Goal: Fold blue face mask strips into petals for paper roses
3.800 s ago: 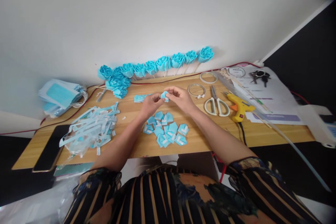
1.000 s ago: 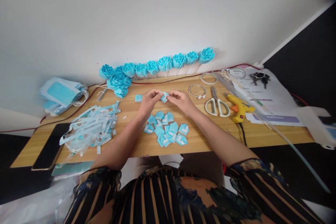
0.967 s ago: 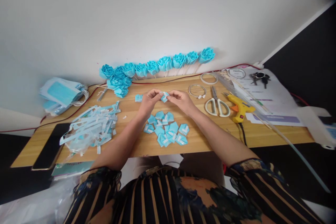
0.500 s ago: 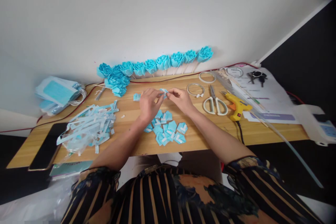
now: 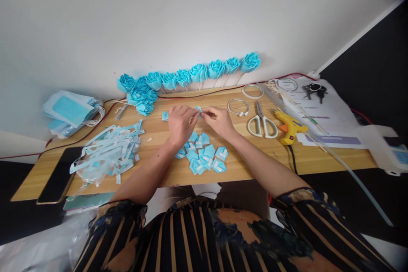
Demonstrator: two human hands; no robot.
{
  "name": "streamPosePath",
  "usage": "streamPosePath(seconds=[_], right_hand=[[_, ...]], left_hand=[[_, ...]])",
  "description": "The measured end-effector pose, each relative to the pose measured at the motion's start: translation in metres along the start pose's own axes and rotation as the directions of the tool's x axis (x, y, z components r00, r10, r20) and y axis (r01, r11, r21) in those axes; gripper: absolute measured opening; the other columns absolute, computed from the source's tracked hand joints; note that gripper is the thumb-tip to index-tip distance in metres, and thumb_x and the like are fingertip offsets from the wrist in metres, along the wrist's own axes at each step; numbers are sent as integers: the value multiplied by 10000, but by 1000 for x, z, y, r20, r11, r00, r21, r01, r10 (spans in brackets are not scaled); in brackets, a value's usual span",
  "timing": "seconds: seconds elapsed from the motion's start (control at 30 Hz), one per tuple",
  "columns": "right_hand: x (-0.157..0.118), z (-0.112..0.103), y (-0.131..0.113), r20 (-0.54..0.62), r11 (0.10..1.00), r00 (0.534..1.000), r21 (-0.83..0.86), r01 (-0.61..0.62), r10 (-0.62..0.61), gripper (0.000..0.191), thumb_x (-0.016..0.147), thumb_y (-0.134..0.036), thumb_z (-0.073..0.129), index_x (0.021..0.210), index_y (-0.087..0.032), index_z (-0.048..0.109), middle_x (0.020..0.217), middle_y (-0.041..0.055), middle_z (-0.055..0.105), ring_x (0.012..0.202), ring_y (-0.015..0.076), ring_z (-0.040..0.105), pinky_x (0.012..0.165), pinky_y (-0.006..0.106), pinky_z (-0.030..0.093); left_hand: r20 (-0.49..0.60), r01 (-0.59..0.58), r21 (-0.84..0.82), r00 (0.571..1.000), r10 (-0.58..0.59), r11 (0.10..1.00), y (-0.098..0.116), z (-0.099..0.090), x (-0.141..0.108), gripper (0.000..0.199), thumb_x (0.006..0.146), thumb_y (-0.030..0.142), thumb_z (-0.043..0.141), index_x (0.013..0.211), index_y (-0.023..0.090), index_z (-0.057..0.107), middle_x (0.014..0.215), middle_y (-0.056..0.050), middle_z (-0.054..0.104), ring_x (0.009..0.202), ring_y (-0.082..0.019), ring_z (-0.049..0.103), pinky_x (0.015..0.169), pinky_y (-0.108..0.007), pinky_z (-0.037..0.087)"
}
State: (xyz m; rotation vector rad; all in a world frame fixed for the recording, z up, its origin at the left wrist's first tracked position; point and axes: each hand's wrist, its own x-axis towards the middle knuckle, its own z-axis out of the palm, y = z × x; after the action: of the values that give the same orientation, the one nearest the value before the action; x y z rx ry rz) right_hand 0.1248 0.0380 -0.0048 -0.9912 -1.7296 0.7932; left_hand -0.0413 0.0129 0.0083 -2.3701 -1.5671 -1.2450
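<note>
Between the fingertips of both hands is a small folded light-blue piece [image 5: 198, 109], mostly covered by the fingers. My left hand [image 5: 182, 122] pinches it from the left, and my right hand [image 5: 218, 120] pinches it from the right. Just left of my left hand lies another small blue piece [image 5: 165, 116]. Below the hands, several folded blue petals [image 5: 208, 151] with white tape strips are spread on the wooden table [image 5: 165, 168].
Blue paper-like roses [image 5: 198, 73] on sticks lean along the wall. At left are face masks [image 5: 72, 109], blue-white scraps [image 5: 110, 148] and a phone [image 5: 60, 174]. At right are tape rolls [image 5: 238, 107], scissors [image 5: 263, 125], a yellow glue gun [image 5: 290, 126], keys [image 5: 315, 89] and a white bottle [image 5: 382, 144].
The fingers have drawn closer around the blue piece, and less of it shows now. The view has shifted slightly; the other things on the table lie as before.
</note>
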Motion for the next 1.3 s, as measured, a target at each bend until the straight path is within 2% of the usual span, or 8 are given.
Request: streamPosePath(seconds=[0.23,0.57,0.7,0.8,0.9,1.03,1.17,1.3], right_hand=[[0,0,2,9,991,997,-110,75,-74,147,835,-263,600,857,-213,736,838,51,735,766,194,654,773,325,498],[0,0,3,-5,981,993,-152,120,-122,124,829,-234,598,830,-204,718,813,44,733,745,178,650,743,295,493],[0,-1,2,-12,976,987,-150,156,-159,126,829,-227,595,817,-190,714,784,42,723,719,166,643,711,279,485],[0,-1,2,-15,980,989,-133,146,-149,130,826,-236,597,813,-184,715,769,40,714,705,162,632,704,278,479],[1,-2,2,-25,997,998,-38,60,-61,148,825,-282,605,827,-183,715,767,31,714,698,158,630,685,272,480],[2,-2,3,10,994,999,96,-44,43,186,812,-338,625,841,-178,715,766,25,721,698,161,641,671,271,484],[1,-2,1,59,992,998,116,-39,32,181,809,-335,628,850,-183,716,807,32,733,737,170,658,700,279,494],[0,-3,-3,113,993,993,108,-40,27,195,818,-342,603,850,-181,707,840,38,730,768,170,659,712,276,489]], left_hand=[[1,-14,14,1000,14,1000,0,2,0,201,929,312,550,852,222,711,794,-62,675,813,-221,540,782,-372,297],[-27,-23,17,999,23,1000,0,4,-1,173,916,263,567,846,205,714,744,-32,665,782,-187,567,762,-338,329],[-49,13,-52,999,-15,999,0,6,0,126,878,213,609,824,202,722,702,-12,650,738,-165,566,731,-322,342],[-46,71,-183,996,-81,981,0,6,1,142,864,209,612,768,193,715,671,-8,636,689,-152,554,710,-309,364],[-20,205,-392,973,-231,897,-2,7,3,180,882,268,587,773,183,702,711,-15,661,669,-139,557,686,-283,404],[50,358,-614,907,-417,704,-7,7,5,231,854,367,632,964,169,673,825,-28,696,730,-135,608,695,-252,451],[190,421,-702,888,-419,574,-11,7,7,287,803,413,688,945,164,670,855,-34,697,754,-135,619,725,-252,472],[230,430,-718,889,-397,548,-12,8,7,213,756,358,724,750,157,654,711,-4,645,661,-115,573,674,-243,452]])
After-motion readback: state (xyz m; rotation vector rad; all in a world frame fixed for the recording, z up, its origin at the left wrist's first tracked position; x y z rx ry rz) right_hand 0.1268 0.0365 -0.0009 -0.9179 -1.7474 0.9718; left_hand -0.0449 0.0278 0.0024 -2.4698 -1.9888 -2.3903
